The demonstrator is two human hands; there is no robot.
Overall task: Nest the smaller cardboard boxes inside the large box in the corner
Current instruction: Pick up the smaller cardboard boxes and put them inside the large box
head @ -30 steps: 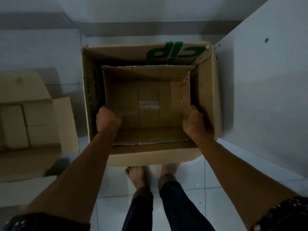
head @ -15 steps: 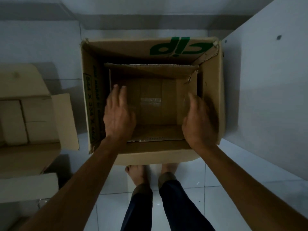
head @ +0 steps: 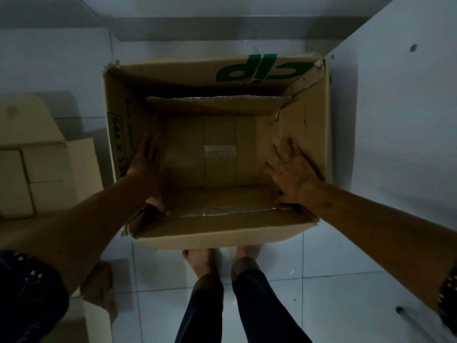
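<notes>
Seating step, seemingly near done: smaller box [head: 220, 149] down inside large box [head: 319, 134] in the corner. Left hand [head: 146, 164] flat against its left wall, right hand [head: 291, 169] spread on its right flap, neither gripping. Next, probably: lift clear, fetch open box [head: 37, 174] at left.

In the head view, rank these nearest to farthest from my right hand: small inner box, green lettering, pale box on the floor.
1. small inner box: against the right hand, centre.
2. green lettering: large box's far flap.
3. pale box: far left, on the floor.
</notes>
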